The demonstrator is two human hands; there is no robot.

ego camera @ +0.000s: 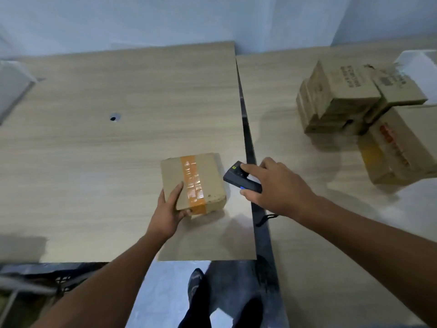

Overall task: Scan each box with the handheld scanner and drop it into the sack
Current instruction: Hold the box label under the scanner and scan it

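Across the pale wood-grain left table (94,162) and right table (307,233), split by a dark gap, a rough pile of printed cardboard boxes (343,98) sits far right. Near the gap lies a squarish brown cardboard box (208,176) crossed by a glossy orange tape strip (192,183). The left hand (168,209) grips its near-left corner, thumb on top. Just right of it, the right hand (276,185) is wrapped round a dark, slab-shaped handheld scanner (236,177).
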